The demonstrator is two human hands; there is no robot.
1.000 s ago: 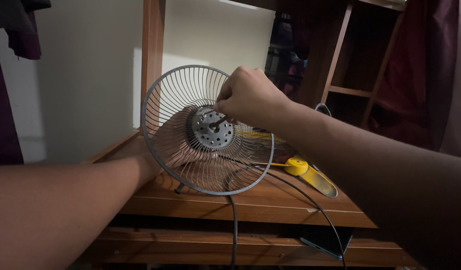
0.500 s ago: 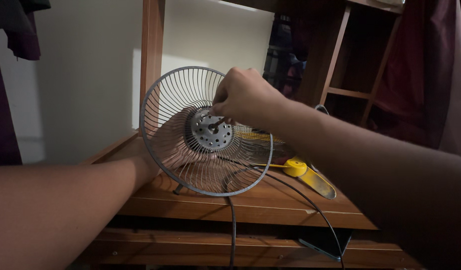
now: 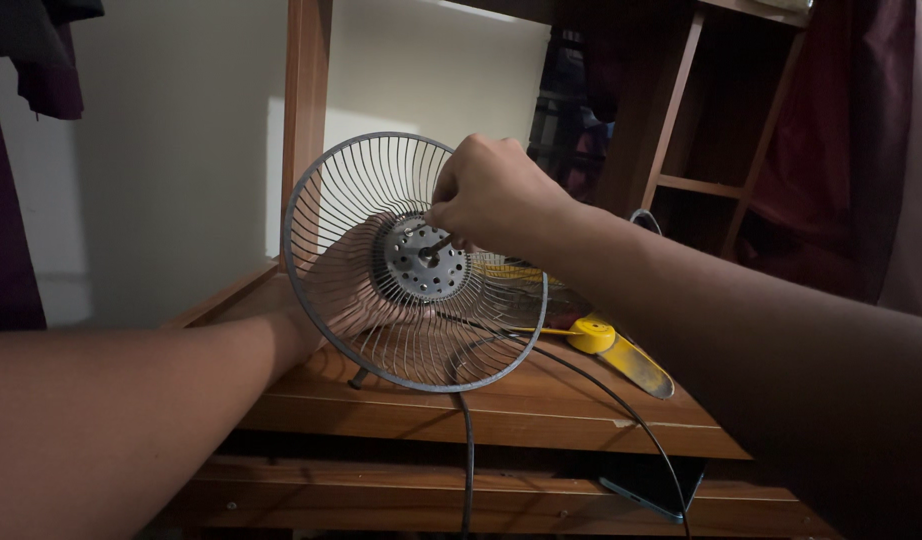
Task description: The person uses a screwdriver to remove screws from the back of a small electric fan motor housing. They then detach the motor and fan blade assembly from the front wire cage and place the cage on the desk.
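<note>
right hand [image 3: 496, 195] pinched on motor shaft [image 3: 436, 245]; left hand [image 3: 336, 290] behind wire fan guard [image 3: 321, 250], grip indiscernible; no visible labels.

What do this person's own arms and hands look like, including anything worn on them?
Both forearms are bare as far as the picture shows: no sleeves, watch or bracelet. The right hand wears no glove, and no ring shows on it in the dim light. The left hand sits behind the wire fan guard, seen only through the wires, so rings there cannot be ruled out.
</note>
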